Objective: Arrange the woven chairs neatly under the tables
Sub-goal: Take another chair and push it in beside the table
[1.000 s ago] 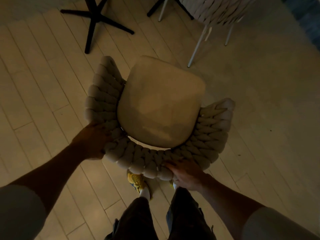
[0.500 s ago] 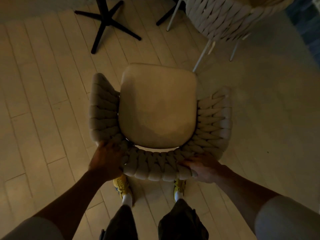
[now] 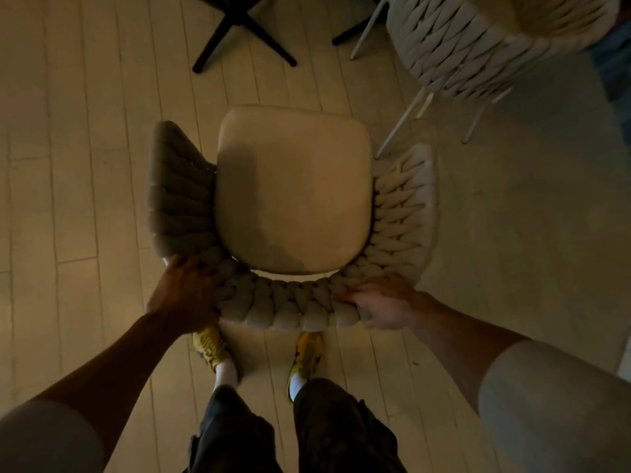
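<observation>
Gripping woven chair (image 3: pixel 293 199) over pale plank floor (image 3: pixel 85 165).

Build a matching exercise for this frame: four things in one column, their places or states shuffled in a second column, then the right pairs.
Things
1. black table base
2. second woven chair
3. yellow shoes
4. left hand

Places or states
A. grips the near woven chair at the left rear curve of its back
B. top right of the view, on thin pale legs
C. top centre of the view, ahead of the near woven chair
D. just behind the near woven chair's back

Pairs: 1-C, 2-B, 3-D, 4-A
</observation>
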`<state>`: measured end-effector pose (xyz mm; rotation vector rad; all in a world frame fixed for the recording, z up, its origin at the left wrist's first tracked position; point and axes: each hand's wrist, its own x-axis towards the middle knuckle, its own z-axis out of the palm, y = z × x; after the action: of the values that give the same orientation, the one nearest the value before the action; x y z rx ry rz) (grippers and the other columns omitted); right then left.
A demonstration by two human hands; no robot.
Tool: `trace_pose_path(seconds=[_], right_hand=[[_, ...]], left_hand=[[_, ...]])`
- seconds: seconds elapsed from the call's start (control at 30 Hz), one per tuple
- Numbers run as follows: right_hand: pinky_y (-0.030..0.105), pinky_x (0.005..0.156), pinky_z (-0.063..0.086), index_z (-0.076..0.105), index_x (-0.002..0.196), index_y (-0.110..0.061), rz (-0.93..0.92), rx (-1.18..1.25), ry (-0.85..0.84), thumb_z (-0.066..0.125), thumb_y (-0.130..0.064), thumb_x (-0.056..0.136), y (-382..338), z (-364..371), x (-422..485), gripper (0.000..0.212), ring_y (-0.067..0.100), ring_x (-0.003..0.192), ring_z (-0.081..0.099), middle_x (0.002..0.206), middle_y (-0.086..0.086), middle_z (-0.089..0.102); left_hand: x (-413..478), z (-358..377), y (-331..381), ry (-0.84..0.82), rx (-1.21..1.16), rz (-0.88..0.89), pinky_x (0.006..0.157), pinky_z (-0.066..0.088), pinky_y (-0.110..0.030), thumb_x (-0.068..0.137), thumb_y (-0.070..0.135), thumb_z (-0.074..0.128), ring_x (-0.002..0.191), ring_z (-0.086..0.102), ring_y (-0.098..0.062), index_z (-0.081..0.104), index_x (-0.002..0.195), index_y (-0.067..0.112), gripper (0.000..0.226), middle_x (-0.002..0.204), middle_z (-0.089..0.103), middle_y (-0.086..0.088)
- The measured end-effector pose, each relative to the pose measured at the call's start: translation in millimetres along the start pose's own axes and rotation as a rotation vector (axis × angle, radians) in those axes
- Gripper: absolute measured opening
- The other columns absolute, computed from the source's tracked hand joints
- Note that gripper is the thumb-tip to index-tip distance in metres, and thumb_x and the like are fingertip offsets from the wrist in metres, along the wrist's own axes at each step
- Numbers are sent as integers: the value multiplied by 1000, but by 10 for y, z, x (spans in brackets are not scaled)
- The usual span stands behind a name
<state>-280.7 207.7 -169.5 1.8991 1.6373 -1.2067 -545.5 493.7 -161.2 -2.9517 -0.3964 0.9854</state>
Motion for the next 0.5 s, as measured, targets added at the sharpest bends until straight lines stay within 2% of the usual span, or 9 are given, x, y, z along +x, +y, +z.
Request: trace_pose_path(seconds=[0.07, 0.2, 0.33, 0.43, 0.5], right_hand=[[42, 115, 38, 30, 155, -48, 12, -33, -23, 70, -43, 88, 186, -63, 1, 78, 23, 144, 42, 158, -7, 42], [33, 111, 38, 28, 155, -55, -4, -93, -39, 65, -45, 91, 512, -168, 3, 74, 18, 140, 45, 155, -11, 45], [35, 114, 35, 31, 153, -55, 4, -83, 9, 64, -46, 95, 733, -307, 26, 68, 15, 140, 44, 157, -16, 43], [36, 112, 32, 36, 152, -54, 17, -155, 84, 62, -50, 94, 763, -339, 28, 63, 14, 138, 46, 154, -20, 45], [37, 104, 31, 45, 146, -51, 58, -214, 196, 61, -54, 92, 711, -280, -26, 57, 15, 131, 52, 145, -19, 54]], left_hand=[[31, -16, 140, -35, -7, -40, 101, 35, -42, 73, 65, 51, 130, 50, -19, 64, 124, 45, 57, 127, 65, 19], [132, -98, 317, -41, -38, -103, 99, 35, -42, 69, 64, 46, 121, 53, -16, 64, 116, 43, 54, 116, 66, 19], [238, -127, 374, 2, -44, -141, 100, 38, -42, 72, 63, 49, 113, 56, -15, 65, 112, 43, 47, 107, 66, 18], [284, -143, 408, 20, -32, -160, 98, 38, -43, 73, 63, 50, 111, 57, -16, 67, 111, 43, 46, 106, 66, 18], [288, -144, 438, 25, -26, -159, 99, 38, -42, 74, 62, 53, 113, 57, -16, 67, 114, 43, 46, 109, 67, 18]])
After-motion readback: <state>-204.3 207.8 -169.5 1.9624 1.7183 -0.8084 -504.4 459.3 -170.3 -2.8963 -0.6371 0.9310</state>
